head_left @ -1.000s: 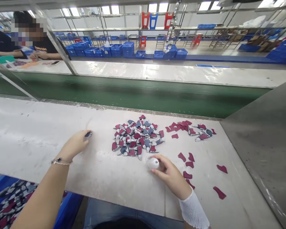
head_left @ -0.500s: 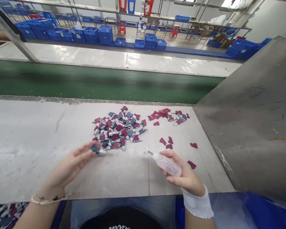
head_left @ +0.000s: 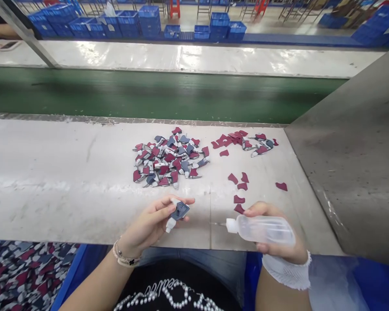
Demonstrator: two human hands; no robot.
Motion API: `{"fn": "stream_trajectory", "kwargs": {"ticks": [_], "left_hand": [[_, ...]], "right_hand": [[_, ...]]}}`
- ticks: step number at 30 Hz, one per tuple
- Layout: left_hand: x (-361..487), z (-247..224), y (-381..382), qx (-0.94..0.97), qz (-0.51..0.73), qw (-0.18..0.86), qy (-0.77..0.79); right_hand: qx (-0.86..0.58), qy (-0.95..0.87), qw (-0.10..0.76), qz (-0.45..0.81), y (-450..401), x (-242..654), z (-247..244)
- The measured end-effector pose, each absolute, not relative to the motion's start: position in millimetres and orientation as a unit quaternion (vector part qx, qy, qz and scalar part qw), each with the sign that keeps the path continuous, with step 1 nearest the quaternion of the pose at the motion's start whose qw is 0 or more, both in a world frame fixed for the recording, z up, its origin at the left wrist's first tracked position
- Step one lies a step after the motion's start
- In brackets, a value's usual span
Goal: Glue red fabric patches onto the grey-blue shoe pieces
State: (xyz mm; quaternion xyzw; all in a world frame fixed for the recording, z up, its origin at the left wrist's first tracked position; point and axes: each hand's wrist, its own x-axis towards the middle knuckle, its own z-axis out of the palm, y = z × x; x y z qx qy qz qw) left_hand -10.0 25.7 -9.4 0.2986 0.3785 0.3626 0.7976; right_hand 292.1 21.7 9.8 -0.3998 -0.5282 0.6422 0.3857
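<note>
Needle-tip bottle point(head_left: 266, 230): right hand point(head_left: 294, 252), fingers curled around it, tip pointing left, apparently for control | Blue-grey moulded piece point(head_left: 180, 210): above bench point(head_left: 68, 207), left hand point(head_left: 145, 226) pinching it, recess upward, apparently for access

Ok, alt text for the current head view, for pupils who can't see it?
A person's left hand holds a grey and white part; the right hand a translucent bottle, nozzle towards the part. On the table beyond lie a pile of parts and loose maroon pieces.
</note>
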Motion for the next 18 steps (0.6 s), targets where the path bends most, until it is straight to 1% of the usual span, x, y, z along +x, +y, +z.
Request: {"fn": "stream_trajectory", "kwargs": {"ticks": [4,10,16,18], "left_hand": [[-4.7,-10.9,25.5,0.3,0.348,0.781,0.424],[-5.4,-3.8,24.1,0.387,0.287,0.763,0.432],[-4.8,-12.1,18.1,0.444,0.269,0.692,0.502],[-5.3,-16.9,18.1,0.473,0.254,0.648,0.54]], "right_hand": [[-0.335,-0.509,0.379,0.696,29.3,281.4,10.8],[-0.271,-0.482,0.392,0.736,31.9,266.0,-7.4],[-0.254,-0.472,0.364,0.762,32.6,260.1,-7.1],[-0.251,-0.474,0.35,0.768,32.2,259.4,-3.3]]}}
